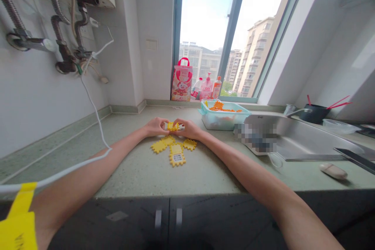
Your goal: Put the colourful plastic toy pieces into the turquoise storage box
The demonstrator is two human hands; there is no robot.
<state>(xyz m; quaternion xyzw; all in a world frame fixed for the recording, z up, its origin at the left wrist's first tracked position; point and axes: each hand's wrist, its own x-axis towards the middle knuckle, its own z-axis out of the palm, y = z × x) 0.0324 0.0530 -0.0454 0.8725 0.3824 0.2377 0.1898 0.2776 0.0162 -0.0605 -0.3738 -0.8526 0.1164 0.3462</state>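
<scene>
Between my two hands is a small yellow piece with toothed edges, an interlocking puzzle tile [172, 126]. My left hand [157, 127] pinches it from the left side, and the fingers of my right hand [187, 129] close on it from the right. Just in front of them, on the countertop, several more yellow toothed tiles [176, 149] lie flat, joined or touching in a spread group. The nearest one, a tile with a printed label [177, 159], points toward me. Fingers partly cover the held tile, so its far side is hidden.
A light-blue tub [225, 120] with orange pieces stands behind to the right, beside the steel sink [307, 136]. A white cable [98, 119] crosses my left forearm. A pink bag [182, 83] and bottles line the windowsill. A beige mouse-shaped object [333, 171] lies at right.
</scene>
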